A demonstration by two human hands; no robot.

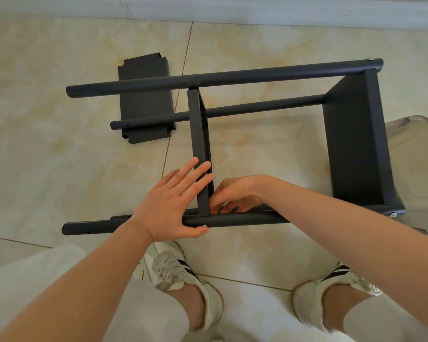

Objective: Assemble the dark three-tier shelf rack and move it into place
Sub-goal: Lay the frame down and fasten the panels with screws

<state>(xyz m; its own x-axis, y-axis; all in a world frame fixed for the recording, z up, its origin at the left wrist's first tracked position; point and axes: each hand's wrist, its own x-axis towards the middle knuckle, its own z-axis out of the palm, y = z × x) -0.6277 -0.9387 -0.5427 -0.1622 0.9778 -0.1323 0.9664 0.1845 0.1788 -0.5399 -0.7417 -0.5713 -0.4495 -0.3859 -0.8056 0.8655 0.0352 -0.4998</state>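
The dark rack frame (245, 76) lies on its side on the tiled floor, its round posts running left to right. One shelf (356, 144) is fixed at the right end. A middle shelf (199, 149) stands edge-up between the posts. My left hand (171, 206) presses flat with straight fingers against that middle shelf, thumb under the near post (245, 219). My right hand (235, 193) has its fingers curled at the joint where the middle shelf meets the near post; what they pinch is hidden. A third loose shelf (145, 99) lies flat under the far posts.
A clear plastic stool or chair (415, 169) stands at the right, against the rack's end. My feet in white shoes (181, 275) are just in front of the near post. A grey wall base (232, 8) runs along the far side.
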